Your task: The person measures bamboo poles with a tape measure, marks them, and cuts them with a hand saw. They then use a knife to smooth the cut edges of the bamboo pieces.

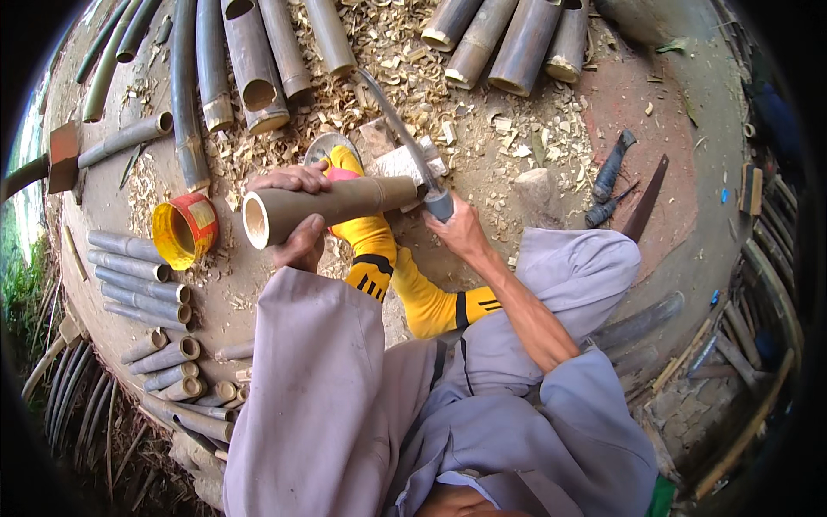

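A brown bamboo tube (345, 203) lies crosswise in front of my shins, its hollow pale end facing left. My left hand (303, 244) grips it near that open end, thumb below and fingers over the top. In my right hand (463, 231) is the grey handle of a long curved knife (398, 123), its blade pointing up and away to the left. The blade's base is beside the tube's right end; whether they touch I cannot tell. Just beyond is a pale wooden block (405, 164). My feet wear yellow socks (369, 237), the left in a sandal.
Shavings (482, 129) litter the ground. Thick bamboo tubes (250, 65) lie at the far side, shorter cut pieces (142, 289) at the left. A red-and-yellow container (203, 226) stands left of the held tube. A saw (648, 198) and black-wrapped tools (613, 168) lie to the right.
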